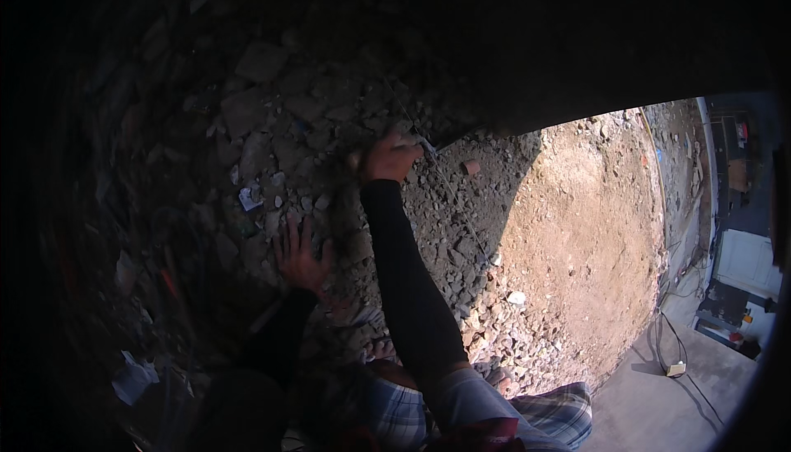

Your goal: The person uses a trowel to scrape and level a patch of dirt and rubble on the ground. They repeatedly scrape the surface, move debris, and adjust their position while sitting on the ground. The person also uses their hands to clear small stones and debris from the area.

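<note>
My left hand [303,254] rests with spread fingers on the shaded rubble [247,168], and nothing is in it. Farther forward, my right hand [393,156] reaches to the ground beside a thin string [454,192]. Its fingertips are by a small pale piece [427,146] on the string; whether they grip it cannot be made out. The string runs from the dark area at the top down to the sunlit gravel. A short reddish piece [471,167], maybe brick or clay, lies right of my right hand.
A dark overhanging mass [556,38] covers the top. Sunlit dirt [575,223] spreads at right, bordered by a concrete slab [667,384] with a cable and a small box [676,369]. Crumpled white litter [135,378] lies lower left; a white stone [516,298] is near the shadow's edge.
</note>
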Tool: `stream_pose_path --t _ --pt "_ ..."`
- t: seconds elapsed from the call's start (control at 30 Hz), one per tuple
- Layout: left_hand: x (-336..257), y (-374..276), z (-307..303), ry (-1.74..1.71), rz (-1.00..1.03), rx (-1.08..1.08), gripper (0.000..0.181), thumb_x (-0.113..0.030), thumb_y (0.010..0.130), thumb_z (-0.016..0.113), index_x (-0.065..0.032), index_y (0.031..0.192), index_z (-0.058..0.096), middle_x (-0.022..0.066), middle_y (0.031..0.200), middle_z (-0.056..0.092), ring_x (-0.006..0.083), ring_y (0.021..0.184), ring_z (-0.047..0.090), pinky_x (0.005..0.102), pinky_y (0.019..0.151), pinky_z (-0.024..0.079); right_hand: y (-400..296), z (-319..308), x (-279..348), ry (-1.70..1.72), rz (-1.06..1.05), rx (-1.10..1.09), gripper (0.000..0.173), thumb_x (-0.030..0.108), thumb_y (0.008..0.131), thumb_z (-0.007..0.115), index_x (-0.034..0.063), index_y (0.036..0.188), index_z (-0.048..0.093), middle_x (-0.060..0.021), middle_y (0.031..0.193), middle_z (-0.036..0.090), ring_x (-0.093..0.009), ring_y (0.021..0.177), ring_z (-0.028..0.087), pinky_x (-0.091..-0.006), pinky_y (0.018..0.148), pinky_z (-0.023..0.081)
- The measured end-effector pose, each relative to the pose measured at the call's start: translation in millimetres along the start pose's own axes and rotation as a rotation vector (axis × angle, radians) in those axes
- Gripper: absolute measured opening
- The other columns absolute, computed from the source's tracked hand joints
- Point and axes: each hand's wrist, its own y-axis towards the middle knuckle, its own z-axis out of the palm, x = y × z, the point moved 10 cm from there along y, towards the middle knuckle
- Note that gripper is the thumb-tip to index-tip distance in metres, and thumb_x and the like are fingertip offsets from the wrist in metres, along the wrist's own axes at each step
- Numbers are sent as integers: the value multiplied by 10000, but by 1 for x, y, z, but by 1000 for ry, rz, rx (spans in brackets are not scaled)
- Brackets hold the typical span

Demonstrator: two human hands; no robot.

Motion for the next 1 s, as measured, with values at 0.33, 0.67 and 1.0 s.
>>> stream_pose_path --t 0.33,0.67,1.0 --pt "6 -8 -10 58 37 -15 625 -435 897 656 -121 1429 556 175 1581 402 370 1376 477 558 1140 344 -24 -136 -25 -400 -181 417 591 369 993 553 17 1423 352 -364 1037 658 -548 970 638 -548 824 526" --pt "-8 2 -7 -11 39 -31 603 -427 893 663 -115 1403 581 172 1571 415 368 1365 486 555 1137 350 51 -27 77 -783 -241 633 611 421 979 557 43 1432 397 -281 1268 604 -452 1123 630 -600 952 444" --pt "-13 4 -17 -30 49 -41 591 -428 892 665 -100 1380 599 173 1549 446 400 1345 495 558 1129 353 77 -120 -27 -656 -302 421 480 379 964 570 35 1271 439 -338 1028 661 -526 1011 635 -572 874 511"
